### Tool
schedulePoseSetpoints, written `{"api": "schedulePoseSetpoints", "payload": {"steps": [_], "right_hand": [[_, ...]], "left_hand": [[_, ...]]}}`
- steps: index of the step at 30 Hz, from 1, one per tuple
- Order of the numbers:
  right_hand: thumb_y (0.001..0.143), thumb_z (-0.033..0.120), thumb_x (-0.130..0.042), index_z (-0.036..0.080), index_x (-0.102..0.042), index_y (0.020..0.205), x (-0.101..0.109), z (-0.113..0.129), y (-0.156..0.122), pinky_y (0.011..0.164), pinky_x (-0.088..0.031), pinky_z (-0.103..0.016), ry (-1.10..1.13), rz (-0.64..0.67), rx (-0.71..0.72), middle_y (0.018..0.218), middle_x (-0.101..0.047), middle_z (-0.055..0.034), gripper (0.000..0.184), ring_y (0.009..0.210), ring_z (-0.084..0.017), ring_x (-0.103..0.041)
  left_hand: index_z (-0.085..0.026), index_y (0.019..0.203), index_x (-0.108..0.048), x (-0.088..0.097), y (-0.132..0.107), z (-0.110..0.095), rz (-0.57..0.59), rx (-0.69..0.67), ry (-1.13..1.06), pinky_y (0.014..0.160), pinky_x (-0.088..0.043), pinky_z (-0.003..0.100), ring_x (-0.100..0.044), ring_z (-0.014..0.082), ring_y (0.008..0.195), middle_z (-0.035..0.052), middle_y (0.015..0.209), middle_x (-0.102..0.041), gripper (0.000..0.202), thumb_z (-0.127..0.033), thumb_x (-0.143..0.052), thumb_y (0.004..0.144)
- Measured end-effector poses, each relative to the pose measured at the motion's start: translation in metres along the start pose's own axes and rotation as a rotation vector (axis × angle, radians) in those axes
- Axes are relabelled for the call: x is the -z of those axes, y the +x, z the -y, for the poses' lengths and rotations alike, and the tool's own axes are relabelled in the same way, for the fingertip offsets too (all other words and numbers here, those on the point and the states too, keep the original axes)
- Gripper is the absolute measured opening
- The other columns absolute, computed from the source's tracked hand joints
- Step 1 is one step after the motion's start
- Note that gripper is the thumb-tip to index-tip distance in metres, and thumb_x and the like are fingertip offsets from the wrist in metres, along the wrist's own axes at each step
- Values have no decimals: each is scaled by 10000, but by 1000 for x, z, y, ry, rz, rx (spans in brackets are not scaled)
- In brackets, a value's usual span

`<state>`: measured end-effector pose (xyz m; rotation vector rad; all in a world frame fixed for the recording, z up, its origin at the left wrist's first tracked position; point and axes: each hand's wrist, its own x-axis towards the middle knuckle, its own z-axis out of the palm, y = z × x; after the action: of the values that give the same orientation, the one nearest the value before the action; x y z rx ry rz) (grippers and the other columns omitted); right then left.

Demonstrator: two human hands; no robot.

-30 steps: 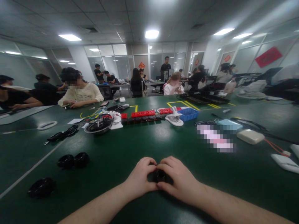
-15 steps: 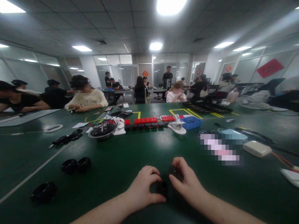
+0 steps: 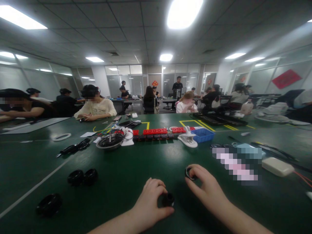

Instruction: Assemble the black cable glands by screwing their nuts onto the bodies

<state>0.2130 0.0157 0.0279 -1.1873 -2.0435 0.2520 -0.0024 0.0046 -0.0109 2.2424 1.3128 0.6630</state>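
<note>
My left hand (image 3: 149, 203) rests on the green table (image 3: 136, 165) near its front edge, fingers curled round a small black cylindrical part (image 3: 168, 199) that stands on the surface. My right hand (image 3: 207, 188) is lifted a little to the right of it and pinches a small black ring-shaped cap (image 3: 188, 173) between thumb and fingertips. The two pieces are apart, roughly a hand's width from each other.
Two black round parts (image 3: 83, 177) and a third (image 3: 49, 204) lie at the left. Farther back are a black bowl-like dish (image 3: 110, 141), a row of red blocks (image 3: 156, 131), a white clamp (image 3: 188, 139), a blue basket (image 3: 202, 135) and a white box (image 3: 278, 166). Several people sit at the far side.
The hands were together on one black piece. Now they have come apart: the right hand has lifted away to the right with the ring cap, and the left keeps the cylinder.
</note>
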Motion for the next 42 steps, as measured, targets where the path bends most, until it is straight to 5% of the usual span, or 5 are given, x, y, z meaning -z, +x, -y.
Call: {"api": "schedulePoseSetpoints", "payload": {"steps": [8, 22, 31, 42], "right_hand": [[776, 219, -532, 174, -563, 637, -15, 7, -6, 702, -432, -333, -280, 353, -7, 773, -547, -56, 149, 795, -203, -507], [797, 242, -503, 161, -581, 722, -23, 11, -15, 733, -378, -296, -273, 435, -66, 849, -525, -57, 135, 819, -185, -470], [784, 266, -528, 156, -578, 716, -23, 10, -14, 724, -375, -293, -272, 441, -62, 831, -532, -54, 138, 814, -185, -474], [789, 292, -528, 158, -580, 728, -23, 8, -13, 716, -369, -297, -297, 456, -27, 831, -532, -54, 156, 807, -186, -476]], "left_hand": [[-194, 812, -576, -2, 0, 0, -5, 2, 3, 1023, -173, 492, -473, 232, 987, 35, 969, -525, 315, -306, -759, 581], [-185, 826, -585, 1, 0, -4, 23, 17, 22, 1010, -222, 482, -457, 248, 1024, 53, 1021, -518, 313, -315, -747, 592], [-240, 1131, -495, -1, -6, 2, -99, -102, 8, 978, -312, 495, -370, 298, 1160, 96, 1232, -411, 588, -323, -736, 602], [-207, 971, -528, 0, -5, -3, -139, -220, 131, 997, -220, 593, -438, 294, 1086, 83, 1100, -490, 468, -253, -750, 562]]}}
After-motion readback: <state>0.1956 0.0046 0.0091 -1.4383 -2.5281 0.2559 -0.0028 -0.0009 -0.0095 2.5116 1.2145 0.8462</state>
